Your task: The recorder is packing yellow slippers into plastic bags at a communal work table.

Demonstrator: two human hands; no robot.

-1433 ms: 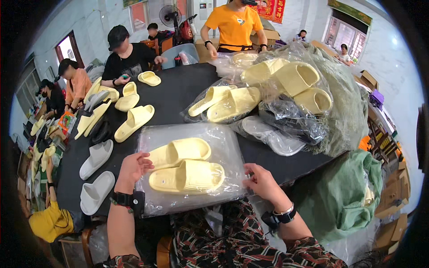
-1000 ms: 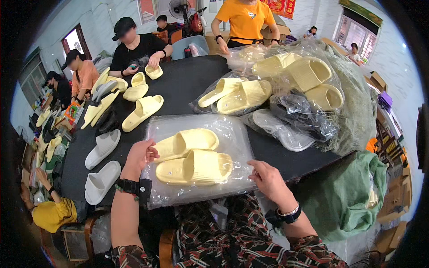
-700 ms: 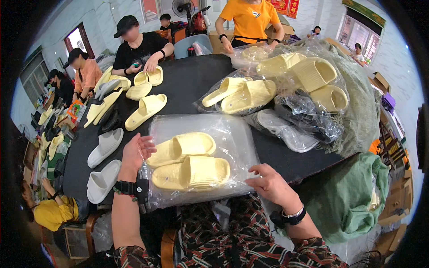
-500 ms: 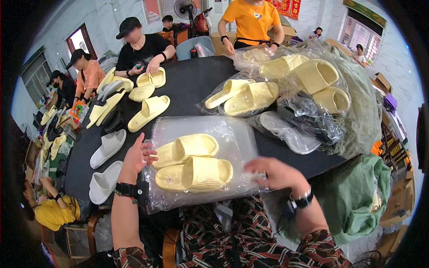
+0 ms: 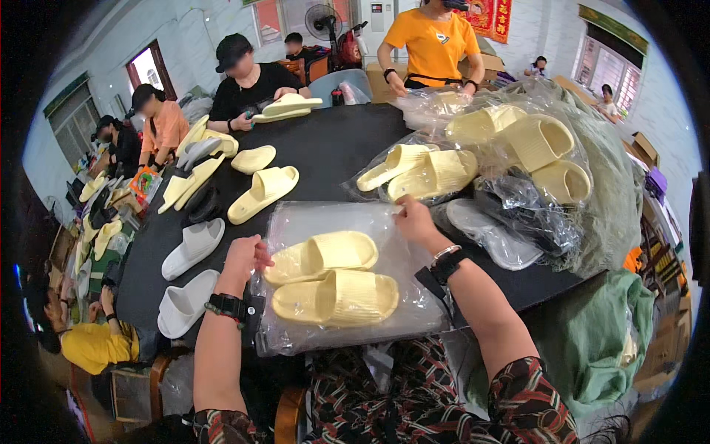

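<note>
A pair of pale yellow slippers (image 5: 334,297) lies side by side with clear plastic bags (image 5: 336,214) on the table in front of me; whether the pair is inside the top bag I cannot tell. My left hand (image 5: 248,257) is at the bags' left edge, beside the upper slipper's heel, its fingers partly bent and apart. At the bags' upper right corner, my right hand (image 5: 418,223) has thumb and forefinger pinched on the plastic. Two white slippers (image 5: 194,249) lie left of my left hand. Beyond my right hand, bagged yellow slippers (image 5: 435,174) rest on the table.
The black table (image 5: 325,140) also carries loose yellow slippers (image 5: 264,194) and a bagged grey slipper (image 5: 494,234). A green woven sack (image 5: 592,337) stands at my right. Across the table, a person in black (image 5: 251,89) holds yellow slippers and a person in orange (image 5: 436,44) handles a bag.
My right hand has moved up and away from me to the bags' upper right corner, closing on plastic. My left fingers have drawn in. The person in black has lifted yellow slippers.
</note>
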